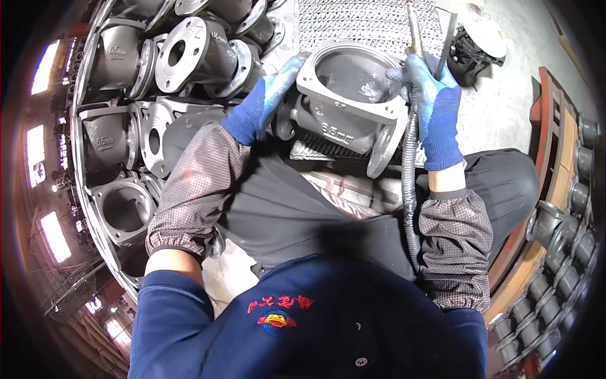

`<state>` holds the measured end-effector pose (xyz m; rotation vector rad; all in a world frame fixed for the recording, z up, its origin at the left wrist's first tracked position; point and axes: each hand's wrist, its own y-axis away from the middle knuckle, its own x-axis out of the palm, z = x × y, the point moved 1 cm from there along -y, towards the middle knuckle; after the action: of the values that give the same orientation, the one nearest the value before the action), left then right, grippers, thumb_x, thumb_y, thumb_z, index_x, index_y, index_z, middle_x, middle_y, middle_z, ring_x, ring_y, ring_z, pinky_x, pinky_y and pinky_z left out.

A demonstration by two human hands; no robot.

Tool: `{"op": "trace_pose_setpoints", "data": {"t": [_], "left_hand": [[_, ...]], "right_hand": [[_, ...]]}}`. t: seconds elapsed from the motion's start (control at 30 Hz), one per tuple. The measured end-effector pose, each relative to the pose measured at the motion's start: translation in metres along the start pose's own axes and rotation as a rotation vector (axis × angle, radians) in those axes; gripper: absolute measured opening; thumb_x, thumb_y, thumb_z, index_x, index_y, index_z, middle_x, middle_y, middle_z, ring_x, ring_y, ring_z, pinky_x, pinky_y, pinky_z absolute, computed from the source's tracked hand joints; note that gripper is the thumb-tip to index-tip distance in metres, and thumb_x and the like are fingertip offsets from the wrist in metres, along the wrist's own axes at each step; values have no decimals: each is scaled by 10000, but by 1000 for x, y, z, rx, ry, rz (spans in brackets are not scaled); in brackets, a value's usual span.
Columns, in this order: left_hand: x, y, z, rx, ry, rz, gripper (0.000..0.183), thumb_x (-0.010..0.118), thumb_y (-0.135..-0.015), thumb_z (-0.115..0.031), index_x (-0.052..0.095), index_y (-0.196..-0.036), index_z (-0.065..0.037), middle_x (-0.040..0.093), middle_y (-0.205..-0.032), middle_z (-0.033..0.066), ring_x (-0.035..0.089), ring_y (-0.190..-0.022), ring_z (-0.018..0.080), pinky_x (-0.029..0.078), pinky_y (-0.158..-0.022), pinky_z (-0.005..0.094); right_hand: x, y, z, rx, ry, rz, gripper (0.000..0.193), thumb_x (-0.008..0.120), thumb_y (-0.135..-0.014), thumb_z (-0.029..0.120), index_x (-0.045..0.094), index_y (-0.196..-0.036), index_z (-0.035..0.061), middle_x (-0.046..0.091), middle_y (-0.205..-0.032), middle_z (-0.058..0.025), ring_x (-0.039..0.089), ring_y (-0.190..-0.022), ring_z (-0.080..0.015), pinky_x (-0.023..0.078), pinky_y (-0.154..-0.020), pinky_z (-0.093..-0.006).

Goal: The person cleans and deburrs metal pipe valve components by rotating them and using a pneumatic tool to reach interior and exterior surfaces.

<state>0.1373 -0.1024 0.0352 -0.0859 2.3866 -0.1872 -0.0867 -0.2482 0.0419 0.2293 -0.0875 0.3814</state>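
A grey cast-metal valve body (341, 126) sits between my knees, its wide round opening facing up and a round flange at its lower right. My left hand (268, 98), in a blue glove, grips its left edge, fingertips at the top corner. In my blue-gloved right hand (435, 101) is a rod-like tool (414, 28) with a brass-coloured section, the fingers closed round it. A ribbed grey hose (409, 189) runs down from that hand toward my lap. The right thumb lies against the casting's right rim. A dark flat bar (448, 41) sticks up by the right fingers; its lower end is hidden.
A patterned metal-like sheet (353, 19) lies under and beyond the casting. On the left, a large round-edged container (81, 126) holds several similar castings. At upper right stands a white rounded object (483, 35) with black cords. A red-edged wooden pallet (546, 120) and more castings (548, 224) lie on the right.
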Motion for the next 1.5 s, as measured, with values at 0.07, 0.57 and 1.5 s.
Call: {"op": "trace_pose_setpoints", "data": {"t": [0.07, 0.57, 1.5], "left_hand": [[12, -2, 3, -412, 656, -53, 471, 389, -935, -158, 348, -1360, 43, 405, -1384, 203, 385, -1297, 308, 271, -1089, 358], [-27, -23, -64, 42, -593, -118, 337, 595, -886, -226, 583, -1194, -87, 566, -1220, 182, 608, -1028, 256, 483, -859, 291], [-43, -28, -39, -205, 164, -204, 471, 553, -854, -289, 511, -1248, -33, 637, -909, 166, 645, -703, 291, 520, -619, 332]], "right_hand": [[-1, 4, 5, 48, -25, 22, 289, 573, -906, 210, 613, -1072, -23, 678, -799, -96, 531, -573, -56, 417, -524, -177], [6, 16, -19, 64, 42, 35, 325, 484, -925, 174, 555, -1157, -41, 671, -831, -124, 549, -556, -90, 431, -486, -201], [113, 68, 38, -52, -58, 435, 290, 561, -897, 129, 567, -1153, -6, 589, -736, -16, 502, -525, -42, 411, -471, -190]]}}
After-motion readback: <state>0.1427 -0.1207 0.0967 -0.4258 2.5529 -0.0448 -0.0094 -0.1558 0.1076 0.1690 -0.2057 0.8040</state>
